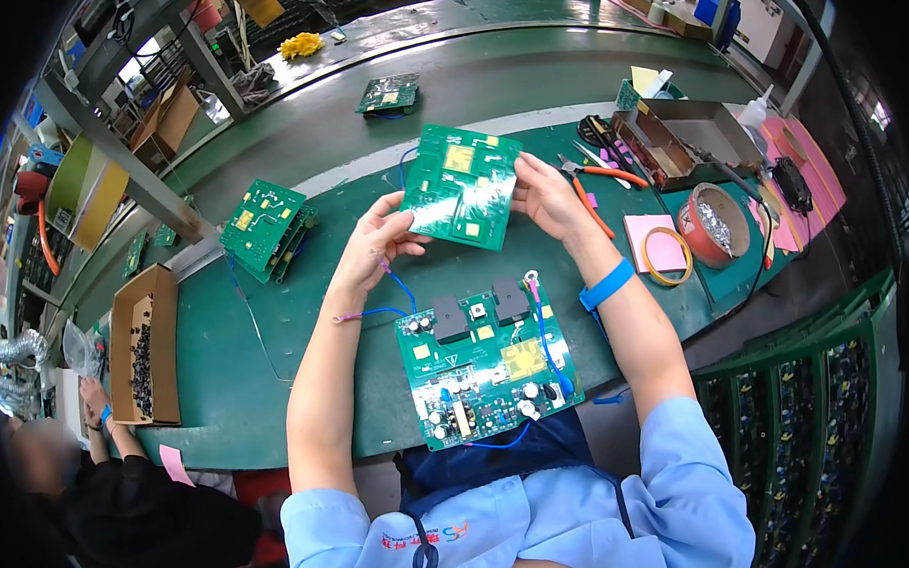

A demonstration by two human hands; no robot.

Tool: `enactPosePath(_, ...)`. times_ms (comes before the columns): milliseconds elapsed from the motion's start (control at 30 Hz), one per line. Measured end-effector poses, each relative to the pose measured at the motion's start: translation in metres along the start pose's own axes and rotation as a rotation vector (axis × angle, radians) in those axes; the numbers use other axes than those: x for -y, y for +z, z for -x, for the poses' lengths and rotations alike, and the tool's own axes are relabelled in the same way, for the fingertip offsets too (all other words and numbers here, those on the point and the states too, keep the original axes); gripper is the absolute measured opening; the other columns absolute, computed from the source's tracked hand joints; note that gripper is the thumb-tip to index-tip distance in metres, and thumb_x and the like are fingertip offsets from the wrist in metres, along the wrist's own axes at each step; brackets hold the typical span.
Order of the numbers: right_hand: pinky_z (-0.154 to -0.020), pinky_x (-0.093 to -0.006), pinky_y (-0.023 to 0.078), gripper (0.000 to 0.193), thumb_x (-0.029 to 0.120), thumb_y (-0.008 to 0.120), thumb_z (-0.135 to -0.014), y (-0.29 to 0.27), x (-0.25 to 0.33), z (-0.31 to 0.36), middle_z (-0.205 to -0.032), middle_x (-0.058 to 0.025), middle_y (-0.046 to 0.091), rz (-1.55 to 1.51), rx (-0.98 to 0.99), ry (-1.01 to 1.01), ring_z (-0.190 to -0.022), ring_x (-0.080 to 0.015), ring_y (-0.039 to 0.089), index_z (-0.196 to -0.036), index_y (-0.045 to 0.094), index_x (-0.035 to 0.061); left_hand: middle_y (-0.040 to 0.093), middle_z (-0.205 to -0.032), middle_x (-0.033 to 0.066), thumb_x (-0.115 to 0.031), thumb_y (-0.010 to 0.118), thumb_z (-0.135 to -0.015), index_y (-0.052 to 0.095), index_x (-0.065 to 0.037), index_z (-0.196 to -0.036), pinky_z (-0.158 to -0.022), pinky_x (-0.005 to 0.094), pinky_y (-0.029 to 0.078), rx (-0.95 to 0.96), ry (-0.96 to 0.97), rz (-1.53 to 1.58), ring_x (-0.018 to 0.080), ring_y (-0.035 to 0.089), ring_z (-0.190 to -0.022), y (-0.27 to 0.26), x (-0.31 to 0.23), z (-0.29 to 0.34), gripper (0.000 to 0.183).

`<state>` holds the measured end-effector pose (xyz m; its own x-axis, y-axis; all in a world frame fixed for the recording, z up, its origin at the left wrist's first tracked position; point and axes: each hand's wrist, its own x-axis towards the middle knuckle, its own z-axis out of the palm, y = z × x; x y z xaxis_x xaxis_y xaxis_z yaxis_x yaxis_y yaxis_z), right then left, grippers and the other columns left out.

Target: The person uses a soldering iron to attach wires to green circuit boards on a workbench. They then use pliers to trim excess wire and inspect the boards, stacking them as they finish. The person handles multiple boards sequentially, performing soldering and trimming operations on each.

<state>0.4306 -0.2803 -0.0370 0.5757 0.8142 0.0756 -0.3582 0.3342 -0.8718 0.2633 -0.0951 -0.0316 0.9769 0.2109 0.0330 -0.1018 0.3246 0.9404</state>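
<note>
Gripping the upper board [463, 189] above the table [210, 416], pinching its lower left edge with the left hand [376, 241], fingers closed, and its upper right edge with the right hand's [548, 197] fingers, presumably sparing the parts and leaving the face in view. Resting the lower board [488, 335] at the table's near edge, seemingly for close reach. Storing small black parts [142, 373] in the carton [163, 324] near the table's left end, silvery strands [715, 225] in the bowl [711, 256] toward the right end.
</note>
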Motion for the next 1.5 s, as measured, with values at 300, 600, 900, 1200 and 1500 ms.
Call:
enactPosePath(300, -0.074, -0.0333, 0.048, 0.031, 0.011, 0.048, -0.082, -0.004, 0.014, 0.027, -0.1, -0.0093, 0.053, 0.02, 0.084, 0.051, -0.087, -0.0187, 0.056, -0.111, 0.04, 0.0039, 0.058, -0.087, 0.0088, -0.018, 0.051, -0.081, 0.042, -0.002, -0.114, -0.056, 0.022, 0.049, 0.011, -0.04, -0.041, 0.0139, 0.058, -0.067, 0.001, 0.0, -0.005, 0.037)
enactPosePath(600, -0.068, -0.0332, 0.05, 0.025, 0.009, 0.049, -0.08, -0.014, -0.006, 0.025, -0.093, -0.0107, 0.054, -0.02, -0.18, 0.103, -0.082, -0.02, 0.056, -0.103, 0.038, 0.0048, 0.056, -0.092, 0.0087, -0.035, 0.047, -0.082, 0.051, -0.002, -0.103, -0.062, 0.0255, 0.044, -0.231, -0.117, -0.486, 0.016, 0.054, -0.081, -0.03, -0.009, -0.072, 0.039)
enactPosePath(900, -0.067, -0.0327, 0.05, 0.028, 0.006, 0.047, -0.08, -0.02, -0.01, 0.022, -0.096, -0.0099, 0.05, -0.012, -0.216, 0.154, -0.081, -0.0204, 0.056, -0.106, 0.036, 0.0041, 0.044, -0.107, 0.0135, -0.019, 0.047, -0.083, 0.037, -0.003, -0.117, -0.069, 0.0339, 0.046, -0.391, 0.04, -0.055, 0.0235, 0.052, -0.089, -0.09, 0.002, -0.191, 0.039)
enactPosePath(1200, -0.069, -0.0321, 0.049, 0.029, 0.007, 0.046, -0.082, -0.017, -0.007, 0.022, -0.099, -0.0117, 0.05, 0.021, -0.22, 0.191, -0.085, -0.021, 0.056, -0.109, 0.035, 0.0035, 0.005, -0.134, 0.0209, -0.024, 0.042, -0.086, 0.011, -0.002, -0.129, -0.074, 0.0404, 0.044, -0.234, -0.013, 0.262, 0.0325, 0.043, -0.106, -0.117, 0.013, -0.25, 0.058)
enactPosePath(1500, -0.069, -0.0315, 0.049, 0.037, 0.011, 0.048, -0.082, -0.021, -0.01, 0.02, -0.101, -0.0117, 0.052, 0.005, -0.191, 0.184, -0.087, -0.021, 0.056, -0.115, 0.032, 0.005, 0.042, -0.114, 0.0115, -0.021, 0.045, -0.085, 0.037, 0.003, -0.113, -0.063, 0.0296, 0.044, -0.365, 0.071, 0.168, 0.0232, 0.053, -0.094, -0.102, 0.019, -0.264, 0.038)
